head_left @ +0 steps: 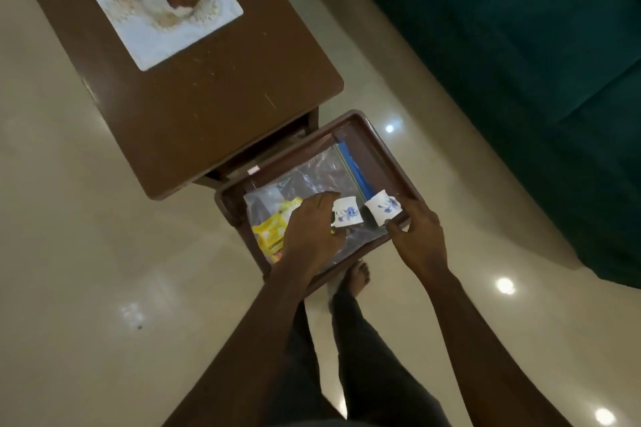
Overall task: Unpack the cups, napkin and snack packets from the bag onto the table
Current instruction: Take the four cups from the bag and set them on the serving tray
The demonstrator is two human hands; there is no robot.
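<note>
- A person stands over a brown tray (367,135) held just off the near end of a brown table (194,107).
- A clear bag (312,177) lies flat in the tray, its blue zip strip toward the tray's far right edge.
- The left hand (308,232) rests on the bag, fingers pinching a white cup (347,211) with a blue flower print.
- The right hand (419,239) grips the tray's near right edge and holds a second cup (383,206) at its fingertips, just beside the first.
- A yellow packet (272,229) lies inside the bag, left of the left hand.
- A white mat (152,10) lies on the tabletop's far part.
</note>
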